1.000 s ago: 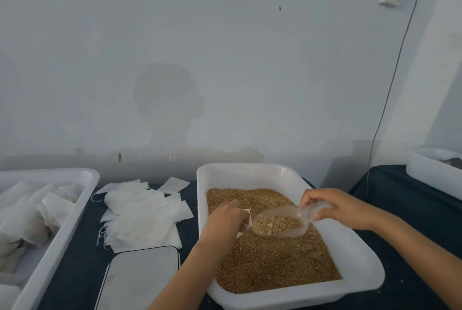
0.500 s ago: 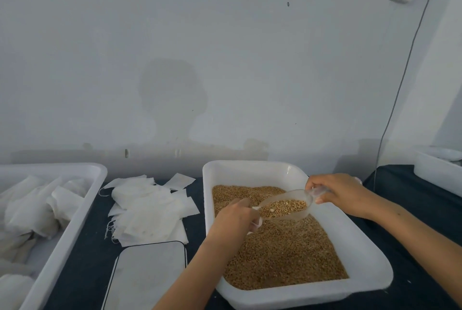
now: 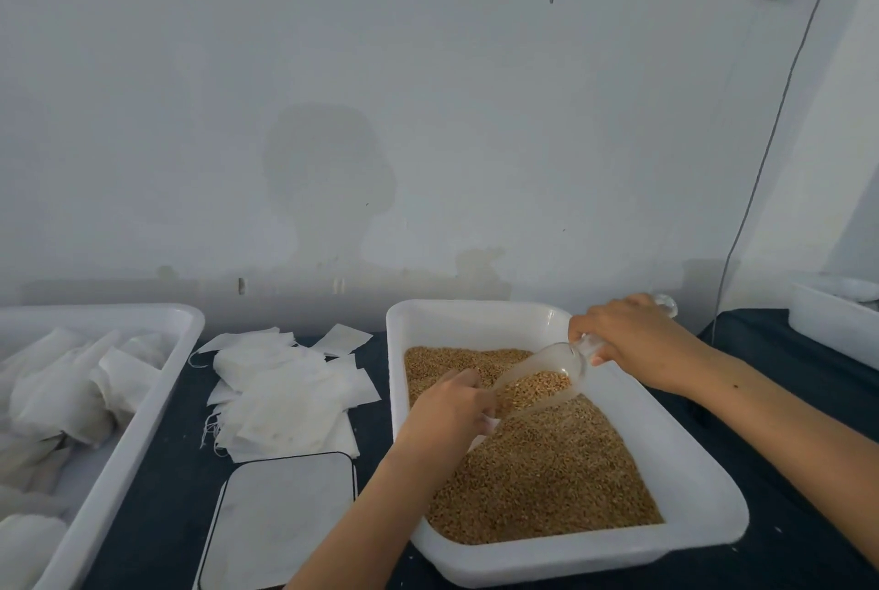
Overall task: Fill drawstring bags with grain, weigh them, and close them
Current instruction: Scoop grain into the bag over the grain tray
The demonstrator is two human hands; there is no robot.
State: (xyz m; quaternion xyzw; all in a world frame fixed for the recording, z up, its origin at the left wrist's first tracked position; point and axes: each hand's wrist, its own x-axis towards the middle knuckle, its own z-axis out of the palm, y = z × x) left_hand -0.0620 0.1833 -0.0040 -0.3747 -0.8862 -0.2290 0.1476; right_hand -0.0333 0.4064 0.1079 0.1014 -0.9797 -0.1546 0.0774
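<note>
A white tub holds brown grain. My right hand grips the handle of a clear plastic scoop, which is tilted mouth-down to the left with grain inside. My left hand holds a small white drawstring bag at the scoop's mouth, above the grain; the hand hides most of the bag. Several flat empty white bags are piled on the dark table to the left of the tub.
A flat white scale with a dark edge lies in front of the empty bags. At the far left, a long white tray holds several filled bags. Another white tub stands at the right. A cable hangs down the wall.
My right hand has raised the handle end, so the scoop tips from level to steeply down toward the bag in my left hand. The grain has slid toward the scoop's mouth.
</note>
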